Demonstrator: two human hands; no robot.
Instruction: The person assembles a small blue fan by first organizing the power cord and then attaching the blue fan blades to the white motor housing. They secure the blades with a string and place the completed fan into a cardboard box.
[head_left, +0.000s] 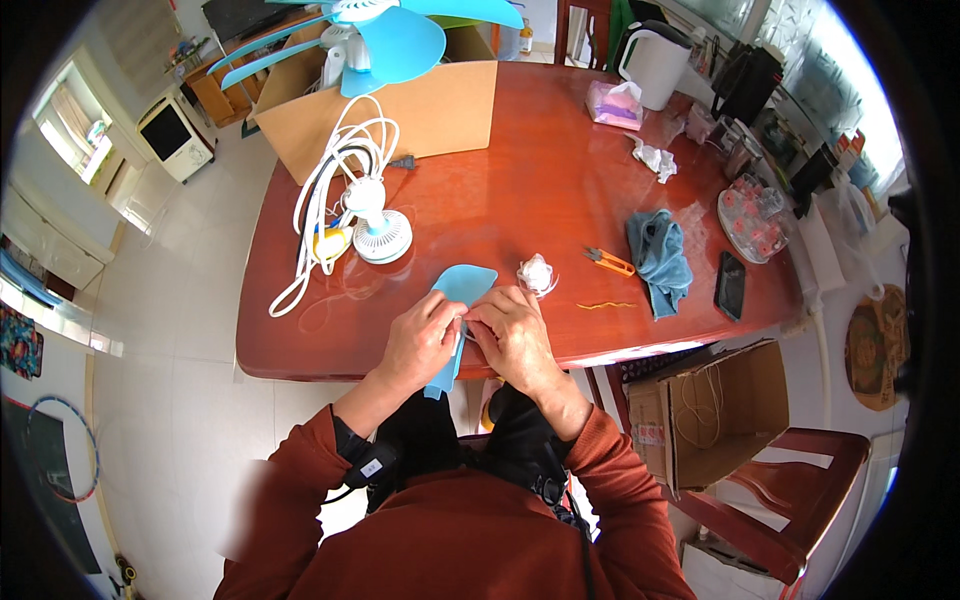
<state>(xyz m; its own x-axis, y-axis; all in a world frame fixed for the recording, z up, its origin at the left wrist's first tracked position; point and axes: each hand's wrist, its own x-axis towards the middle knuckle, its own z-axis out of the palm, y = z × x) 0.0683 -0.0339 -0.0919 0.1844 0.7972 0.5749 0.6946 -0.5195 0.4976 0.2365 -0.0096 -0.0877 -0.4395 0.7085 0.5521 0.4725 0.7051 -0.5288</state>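
Observation:
At the table's near edge, both my hands are closed, with fingertips pinched together over a light-blue fan blade [465, 283]. My left hand [422, 338] grips the blade along its left side. Thumb and fingers of my right hand [512, 335] are pressed together beside it, and what sits between them is too small to make out. The blade's wide end rests over the tabletop, while its narrow end hangs past the edge toward my lap. Just beyond my right hand lies a crumpled white bundle of string [537, 275].
A white fan motor with cable [382, 236] stands left, before a cardboard box [420, 110] topped by blue fan blades [400, 48]. Orange thread snips [610, 262], a blue cloth [660, 262] and a phone [731, 286] lie right. An opened carton [720, 400] sits on a chair.

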